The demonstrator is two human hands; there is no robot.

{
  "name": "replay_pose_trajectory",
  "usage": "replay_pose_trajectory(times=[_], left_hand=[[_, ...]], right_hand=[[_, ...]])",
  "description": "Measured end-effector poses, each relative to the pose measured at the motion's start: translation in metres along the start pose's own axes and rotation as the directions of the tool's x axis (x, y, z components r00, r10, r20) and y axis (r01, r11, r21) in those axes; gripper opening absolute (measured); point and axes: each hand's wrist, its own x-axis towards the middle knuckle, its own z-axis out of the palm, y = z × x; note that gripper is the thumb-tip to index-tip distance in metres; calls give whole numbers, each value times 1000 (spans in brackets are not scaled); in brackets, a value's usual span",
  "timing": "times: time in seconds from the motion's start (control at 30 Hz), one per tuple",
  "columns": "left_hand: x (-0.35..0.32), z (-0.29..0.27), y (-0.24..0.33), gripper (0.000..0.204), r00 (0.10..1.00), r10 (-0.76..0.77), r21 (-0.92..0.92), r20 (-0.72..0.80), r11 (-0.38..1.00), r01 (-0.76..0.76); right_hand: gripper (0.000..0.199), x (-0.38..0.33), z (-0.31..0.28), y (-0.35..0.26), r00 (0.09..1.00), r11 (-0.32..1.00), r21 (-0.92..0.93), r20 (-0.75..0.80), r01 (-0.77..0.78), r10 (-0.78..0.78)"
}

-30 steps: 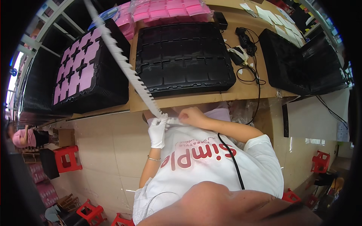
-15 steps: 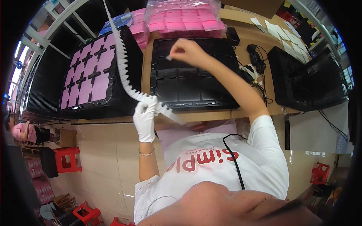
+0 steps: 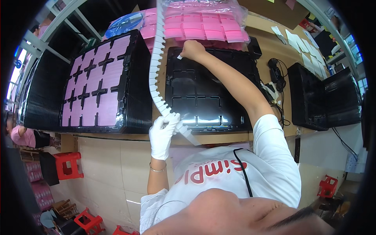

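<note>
Black tray (image 3: 211, 98) seen as glossy moulded plastic; white strip (image 3: 156, 74) as matt plastic or paper, unclear; pink sheets (image 3: 203, 29) wrapped in shiny clear film; white cloth glove worn on left hand (image 3: 162, 135); bench (image 3: 274, 51) matt wood.

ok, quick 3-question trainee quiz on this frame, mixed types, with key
1. True or false: the left hand wears a white glove.
2. What does the left hand's grip hold? A) the white toothed strip B) a cable C) a red stool
3. Fill in: the right hand pinches a small white piece over a tray coloured ____.
Key: 1 true; 2 A; 3 black.
</note>
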Motion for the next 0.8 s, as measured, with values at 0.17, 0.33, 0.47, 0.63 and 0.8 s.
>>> replay_pose_trajectory(times=[0.17,0.33,0.47,0.63,0.8], left_hand=[[0,2,2,13,1000,-6,-28,-6,1000,5],[3,3,3,12,1000,25,-33,6,999,-25],[4,2,1,12,999,19,-81,-38,996,-22],[-5,-2,8,11,998,34,-109,-46,993,-39],[-8,8,10,13,991,108,-208,-75,971,-121]], right_hand=[[19,4,12,4,992,991,87,-66,-103,109],[18,-2,15,1,991,986,155,-106,-62,79],[14,-36,-3,2,977,890,405,-53,211,-207],[19,-151,-28,-10,960,-152,950,257,-272,-112],[21,-243,-22,-50,915,53,924,383,-379,-127]])
